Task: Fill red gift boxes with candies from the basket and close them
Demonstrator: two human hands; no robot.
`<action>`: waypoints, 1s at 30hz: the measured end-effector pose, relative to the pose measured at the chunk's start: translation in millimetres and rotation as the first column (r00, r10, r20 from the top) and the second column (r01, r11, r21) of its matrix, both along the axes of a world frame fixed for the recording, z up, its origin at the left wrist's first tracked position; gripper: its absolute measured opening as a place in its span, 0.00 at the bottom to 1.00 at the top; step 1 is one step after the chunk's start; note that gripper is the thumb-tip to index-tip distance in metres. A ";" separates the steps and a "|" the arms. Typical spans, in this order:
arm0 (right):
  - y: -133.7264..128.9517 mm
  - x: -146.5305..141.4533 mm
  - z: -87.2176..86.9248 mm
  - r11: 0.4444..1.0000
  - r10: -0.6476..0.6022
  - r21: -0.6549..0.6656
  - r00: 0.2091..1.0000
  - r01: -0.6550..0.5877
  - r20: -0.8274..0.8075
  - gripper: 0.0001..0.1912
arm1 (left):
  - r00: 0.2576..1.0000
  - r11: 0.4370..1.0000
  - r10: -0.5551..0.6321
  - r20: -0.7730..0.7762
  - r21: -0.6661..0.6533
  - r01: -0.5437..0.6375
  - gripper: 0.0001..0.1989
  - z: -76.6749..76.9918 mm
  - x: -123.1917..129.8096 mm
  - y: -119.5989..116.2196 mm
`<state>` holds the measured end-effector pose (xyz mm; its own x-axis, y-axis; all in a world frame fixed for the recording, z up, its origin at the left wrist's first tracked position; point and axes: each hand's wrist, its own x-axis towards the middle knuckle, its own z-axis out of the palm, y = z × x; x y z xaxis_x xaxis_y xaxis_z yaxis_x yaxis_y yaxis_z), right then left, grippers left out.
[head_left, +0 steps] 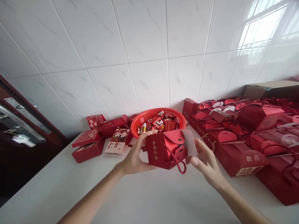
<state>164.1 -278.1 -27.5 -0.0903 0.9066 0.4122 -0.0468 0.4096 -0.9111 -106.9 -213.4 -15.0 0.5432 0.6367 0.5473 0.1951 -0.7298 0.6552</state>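
A small red box (158, 152) is held above the near part of the white table (140, 199), nearer than the red basket (135, 126) of wrapped sweets (158, 123). It seems only partly closed: the rounded flaps are brought together and the cord (178, 165) is attached, while the pale flap (190, 144) at the right is left sticking out. The box's left end is gripped by the left hand (134, 155), thumb above, fingers below; the pale flap's edge is apparently pinched by the right hand (207, 158). Both forearms are extended inward from the near edge. Many red boxes (247, 155) are gathered at the right.
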 end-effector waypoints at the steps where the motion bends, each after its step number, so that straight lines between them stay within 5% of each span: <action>1: 0.0 2.2 -0.6 0.999 -0.044 -0.026 0.998 0.045 0.037 0.21 | 1.000 1.000 -0.012 0.000 -0.008 0.012 0.54 -8.0 6.1 -3.0; 4: 3.3 7.7 -5.1 0.982 -0.169 -0.067 0.977 0.179 0.132 0.20 | 0.996 0.996 -0.083 -0.028 -0.030 0.083 0.55 -22.0 13.9 -5.6; 8: 7.3 11.7 -9.0 0.936 -0.346 0.155 0.907 0.316 0.240 0.22 | 0.997 0.998 -0.062 0.043 0.036 0.061 0.45 -11.4 20.2 -14.3; 11: 3.3 9.2 -7.0 0.910 -0.365 0.321 0.876 0.264 0.315 0.18 | 0.990 0.990 0.092 0.102 0.102 -0.102 0.33 7.6 36.3 -34.3; 16: -6.2 2.5 -5.6 0.886 -0.362 0.430 0.835 0.170 0.415 0.13 | 0.956 0.935 0.258 -0.138 0.287 -0.211 0.32 20.8 65.4 -60.8; 19: -5.8 2.4 -9.3 0.923 -0.321 0.342 0.838 0.174 0.441 0.15 | 0.948 0.930 0.271 -0.165 0.297 -0.214 0.23 17.6 66.2 -56.9; 25: 4.1 3.4 -15.0 0.973 -0.219 0.002 0.914 0.232 0.341 0.26 | 0.946 0.942 0.303 -0.112 -0.113 -0.315 0.15 18.1 45.8 -34.6; 30: 10.1 0.2 -18.4 0.959 -0.067 -0.253 0.970 0.127 0.233 0.29 | 0.953 0.937 0.134 -0.273 -0.278 -0.212 0.18 8.4 39.1 -22.8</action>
